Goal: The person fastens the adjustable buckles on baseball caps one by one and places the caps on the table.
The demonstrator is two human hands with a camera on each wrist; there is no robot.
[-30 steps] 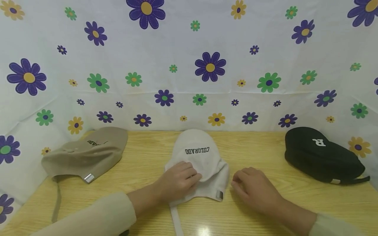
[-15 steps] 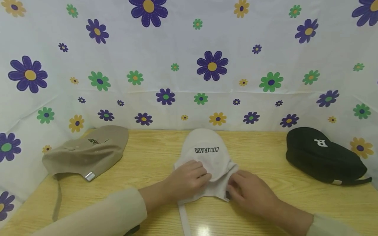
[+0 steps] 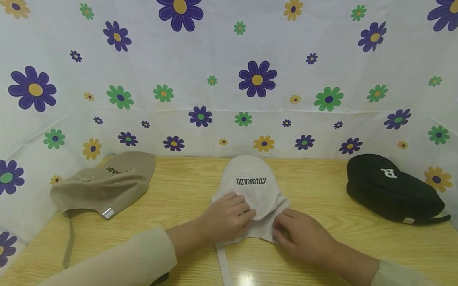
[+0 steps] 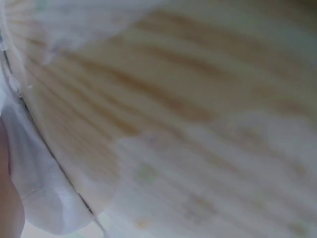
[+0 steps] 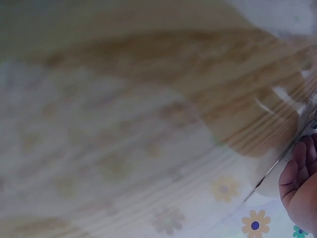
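A white baseball cap (image 3: 250, 171) with dark COLORADO lettering lies at mid-table in the head view, brim toward the back wall and its strap trailing to the front. My left hand (image 3: 229, 218), fingers curled, grips the cap's left side. On the opposite side, my right hand (image 3: 304, 234) pinches the cap's lower right edge and covers the small label there. Part of the cap (image 4: 54, 188) shows beside the left hand (image 4: 10, 203) in the left wrist view. Curled fingers of the right hand (image 5: 302, 183) appear at the margin of the right wrist view.
A beige cap (image 3: 107, 186) with a hanging strap rests at the table's left. To the right sits a black cap (image 3: 390, 194) bearing a white R. Behind the wooden table (image 3: 186, 174) hangs a flowered white cloth (image 3: 214, 51).
My right hand has moved left from beside the white cap and taken hold of its lower right edge. The left hand keeps its place on the cap; the head view has shifted slightly.
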